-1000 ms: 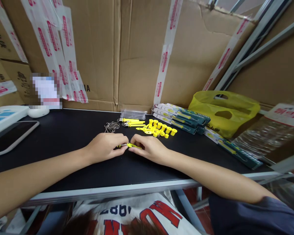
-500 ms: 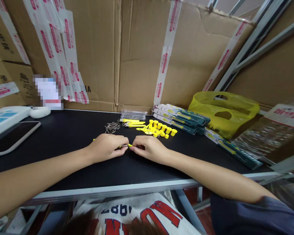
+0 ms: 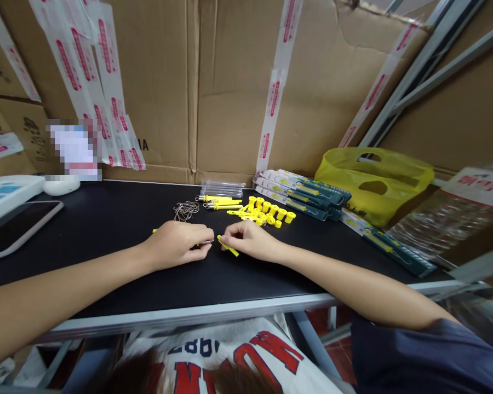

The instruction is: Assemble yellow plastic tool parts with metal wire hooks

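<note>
My left hand point(image 3: 177, 244) is closed around a slim yellow tool whose thin metal tip point(image 3: 206, 242) sticks out between thumb and forefinger; a bit of yellow shows behind the hand, and the palm hides the rest. Just to the right, my right hand point(image 3: 252, 241) pinches a small flat yellow plastic piece point(image 3: 230, 249) by its upper part. This piece slants down to the right, apart from the metal tip. Beyond the hands lie a tangle of thin metal wire rings point(image 3: 185, 210), several yellow sticks with metal ends point(image 3: 224, 203) and loose yellow caps point(image 3: 273, 209).
Clear plastic tubes point(image 3: 222, 189) lie at the back. Stacked printed packages point(image 3: 302, 194) and a yellow plastic bag point(image 3: 373, 180) stand right, near a large clear bottle point(image 3: 443, 213). A phone point(image 3: 20, 230) lies left on the black table point(image 3: 119, 295). Cardboard point(image 3: 230, 93) walls the back.
My right hand has drawn slightly away from the left, and the yellow piece now shows at a slant, apart from the metal tip. The left hand keeps its grip.
</note>
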The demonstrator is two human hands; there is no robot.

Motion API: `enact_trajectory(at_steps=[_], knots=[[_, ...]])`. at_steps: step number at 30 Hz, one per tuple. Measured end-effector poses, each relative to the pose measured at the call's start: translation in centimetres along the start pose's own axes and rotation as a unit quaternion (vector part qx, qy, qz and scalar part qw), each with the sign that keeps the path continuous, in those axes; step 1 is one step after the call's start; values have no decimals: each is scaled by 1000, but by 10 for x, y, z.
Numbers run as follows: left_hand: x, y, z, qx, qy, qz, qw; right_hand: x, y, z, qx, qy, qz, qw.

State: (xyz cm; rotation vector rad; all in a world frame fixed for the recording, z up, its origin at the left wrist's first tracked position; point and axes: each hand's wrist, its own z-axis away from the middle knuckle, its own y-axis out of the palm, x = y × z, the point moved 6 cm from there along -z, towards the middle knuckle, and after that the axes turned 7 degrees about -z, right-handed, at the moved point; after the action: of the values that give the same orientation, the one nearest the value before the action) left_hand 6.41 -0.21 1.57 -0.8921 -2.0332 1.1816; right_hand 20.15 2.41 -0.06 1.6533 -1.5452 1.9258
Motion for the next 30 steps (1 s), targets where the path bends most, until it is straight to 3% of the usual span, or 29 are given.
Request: enact_trajectory(at_steps=[4, 7, 11, 15, 21, 25, 28, 30], knots=[[-1, -2, 1, 8, 5, 22, 1000, -6, -11, -7, -33, 0, -33, 999], [-7, -3, 1, 14, 47, 45, 998, -9, -15, -10, -48, 8, -71, 996], [-15, -5, 1, 13, 106, 21, 994, -15, -15, -10, -43, 49, -118, 991], [-16, -4, 2, 25, 116, 21, 993, -16, -15, -10, -43, 52, -136, 988], [-14, -1, 2, 40, 105, 65, 992, -12, -12, -12, -41, -16, -96, 994], [-13, 1, 2, 40, 105, 69, 991, -3, -30, -10, -92, -78, 73, 990], [-12, 1, 2, 38, 106, 67, 991, 0, -62, -6, -165, -48, 304, 937], [-11, 2, 1, 37, 104, 69, 991, -3, -82, -5, -180, -6, 404, 897]])
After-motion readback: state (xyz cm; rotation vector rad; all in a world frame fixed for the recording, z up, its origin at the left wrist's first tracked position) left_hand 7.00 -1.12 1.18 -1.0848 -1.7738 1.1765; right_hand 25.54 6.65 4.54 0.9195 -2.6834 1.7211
